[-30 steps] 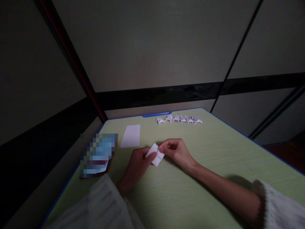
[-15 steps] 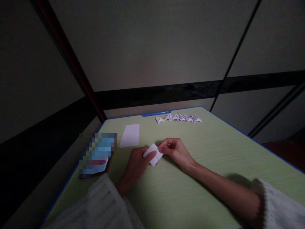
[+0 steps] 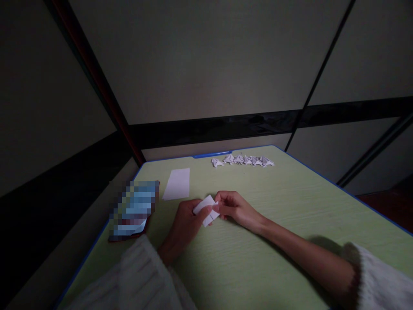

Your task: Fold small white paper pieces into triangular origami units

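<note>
A small folded white paper (image 3: 205, 205) is held over the middle of the table, with crease lines on its upper face. My left hand (image 3: 187, 217) grips it from the left, thumb pressed on top and fingers underneath. At the paper's right corner, my right hand (image 3: 234, 205) pinches the edge between thumb and fingers. The fingertips beneath the paper are partly hidden. Past the hands, near the far edge, several folded white paper figures (image 3: 247, 159) stand in a row.
A flat white sheet of paper (image 3: 177, 184) lies left of the far middle. Nearer on the left is a phone or tablet (image 3: 137, 213) with a blurred lit screen. The light green table (image 3: 290, 193) has a blue rim; panelled walls (image 3: 209, 64) rise behind it.
My right hand has shifted slightly left and down, and its thumb now lies over the paper's right corner. My left hand keeps its hold.
</note>
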Tool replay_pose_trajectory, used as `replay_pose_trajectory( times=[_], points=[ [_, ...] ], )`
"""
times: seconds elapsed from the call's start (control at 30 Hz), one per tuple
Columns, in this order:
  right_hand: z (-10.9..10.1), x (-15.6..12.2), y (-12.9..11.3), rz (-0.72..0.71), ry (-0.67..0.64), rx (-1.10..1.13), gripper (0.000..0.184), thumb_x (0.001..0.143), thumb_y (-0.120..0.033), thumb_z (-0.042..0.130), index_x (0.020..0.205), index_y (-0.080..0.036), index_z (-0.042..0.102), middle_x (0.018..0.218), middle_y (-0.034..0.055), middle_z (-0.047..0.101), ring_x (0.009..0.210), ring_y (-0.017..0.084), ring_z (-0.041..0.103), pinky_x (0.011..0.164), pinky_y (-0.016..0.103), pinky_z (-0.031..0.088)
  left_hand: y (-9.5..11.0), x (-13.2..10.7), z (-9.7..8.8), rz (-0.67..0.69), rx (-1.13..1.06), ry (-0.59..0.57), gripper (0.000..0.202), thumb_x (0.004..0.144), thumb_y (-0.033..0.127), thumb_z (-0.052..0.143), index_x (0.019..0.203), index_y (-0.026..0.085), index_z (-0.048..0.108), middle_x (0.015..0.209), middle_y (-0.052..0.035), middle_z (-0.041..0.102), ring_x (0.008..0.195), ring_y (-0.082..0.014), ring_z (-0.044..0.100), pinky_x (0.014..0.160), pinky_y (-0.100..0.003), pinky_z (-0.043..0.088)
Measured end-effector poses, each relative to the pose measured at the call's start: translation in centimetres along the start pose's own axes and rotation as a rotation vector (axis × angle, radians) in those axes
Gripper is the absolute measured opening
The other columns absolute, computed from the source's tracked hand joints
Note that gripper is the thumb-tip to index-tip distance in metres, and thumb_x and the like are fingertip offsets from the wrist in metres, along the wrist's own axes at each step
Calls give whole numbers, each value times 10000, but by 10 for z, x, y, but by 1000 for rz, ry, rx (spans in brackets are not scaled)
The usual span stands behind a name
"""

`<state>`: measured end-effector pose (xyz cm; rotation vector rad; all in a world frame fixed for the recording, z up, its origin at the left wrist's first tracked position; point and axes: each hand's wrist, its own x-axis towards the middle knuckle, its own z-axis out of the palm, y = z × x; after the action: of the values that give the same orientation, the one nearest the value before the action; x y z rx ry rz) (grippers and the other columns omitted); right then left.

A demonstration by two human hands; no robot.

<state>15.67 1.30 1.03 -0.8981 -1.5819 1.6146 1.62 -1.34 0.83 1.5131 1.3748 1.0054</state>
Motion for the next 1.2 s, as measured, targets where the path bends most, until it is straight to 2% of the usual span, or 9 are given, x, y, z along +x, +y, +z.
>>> replay_pose_trajectory(
  times=[0.27, 0.4, 0.5, 0.6, 0.7, 1.0, 1.2],
  points=[
    [1, -1, 6, -31, 28, 152, 290, 514, -360, 658, 482, -136, 476, 396, -66, 412, 380, 37, 307, 408, 200, 180, 8, -6, 0, -1, -51, -9, 235, 620, 311, 537, 483, 122, 531, 419, 29, 491, 405, -82, 404, 403, -188, 283],
    [2, -1, 6, -54, 45, 165, 276, 539, -356, 656, 515, -124, 508, 421, -49, 460, 398, 44, 368, 424, 195, 245, 8, -5, -1, -10, -82, 32, 208, 614, 298, 550, 508, 120, 548, 418, 36, 500, 401, -80, 418, 402, -183, 294],
    [3, -1, 3, -99, 110, 157, 243, 584, -339, 635, 594, -128, 515, 478, -36, 499, 447, 56, 433, 464, 197, 316, 6, -1, -1, -7, -122, 97, 205, 624, 294, 551, 518, 119, 556, 420, 28, 531, 408, -88, 453, 420, -187, 329],
    [5, -2, 1, -164, 180, 125, 247, 547, -280, 673, 650, -145, 494, 520, -45, 514, 472, 60, 464, 470, 189, 336, 7, 2, -1, -24, -156, 156, 202, 630, 296, 550, 535, 118, 567, 426, 19, 563, 415, -102, 488, 433, -196, 358],
    [7, -2, 1, -156, 175, 67, 254, 526, -259, 684, 648, -144, 493, 529, -30, 549, 484, 78, 503, 473, 197, 357, 10, 2, -1, -56, -179, 175, 184, 621, 277, 566, 541, 112, 579, 446, 15, 585, 443, -116, 524, 452, -202, 380],
    [3, 1, 8, -181, 204, 61, 202, 553, -239, 664, 662, -140, 526, 504, -36, 533, 469, 85, 518, 480, 207, 383, 16, -2, 1, -126, -295, 83, 113, 574, 195, 606, 639, 106, 629, 525, 16, 624, 551, -149, 585, 520, -219, 424],
    [2, 0, 7, -146, 203, 121, 162, 548, -220, 662, 621, -135, 545, 536, -23, 542, 491, 80, 505, 496, 209, 381, 6, 1, 0, -157, -373, 18, 145, 583, 206, 610, 684, 104, 631, 563, 4, 632, 613, -155, 595, 579, -234, 449]
  ],
)
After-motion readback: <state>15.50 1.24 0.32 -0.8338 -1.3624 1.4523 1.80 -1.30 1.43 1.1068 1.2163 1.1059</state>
